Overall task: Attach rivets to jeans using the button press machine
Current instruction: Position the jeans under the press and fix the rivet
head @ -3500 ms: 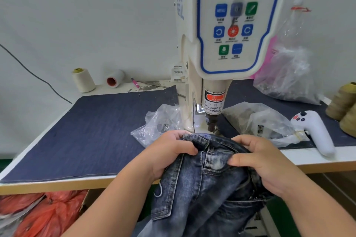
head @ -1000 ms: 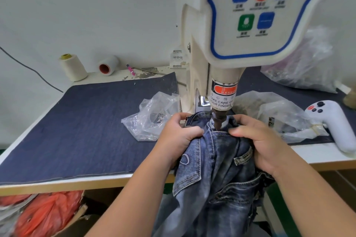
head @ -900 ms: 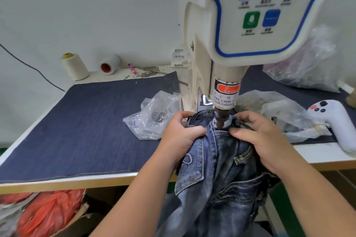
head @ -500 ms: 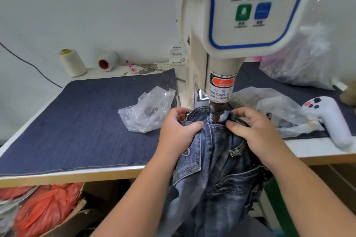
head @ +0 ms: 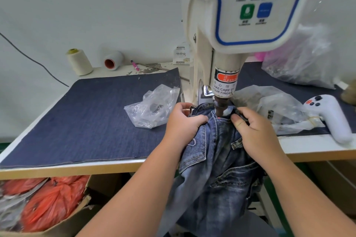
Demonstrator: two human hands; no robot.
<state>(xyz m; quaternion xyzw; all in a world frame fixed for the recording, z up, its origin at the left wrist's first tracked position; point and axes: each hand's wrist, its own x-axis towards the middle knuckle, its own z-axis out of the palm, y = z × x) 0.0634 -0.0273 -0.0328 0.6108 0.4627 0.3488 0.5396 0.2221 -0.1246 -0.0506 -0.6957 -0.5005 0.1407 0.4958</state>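
Jeans [head: 217, 152]: bunched under the press [head: 248, 15] punch [head: 220, 107], hanging off the table [head: 308, 144] edge
Left hand [head: 182, 124]: grips denim left of the punch
Right hand [head: 254, 132]: pinches denim on its right
Label [head: 224, 84]: "TAKE CARE O… YOUR FINGER"

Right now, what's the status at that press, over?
Left hand and right hand both grip the jeans. Waistband sits under the press head. Right thumb close beside the punch; nothing else in the way.
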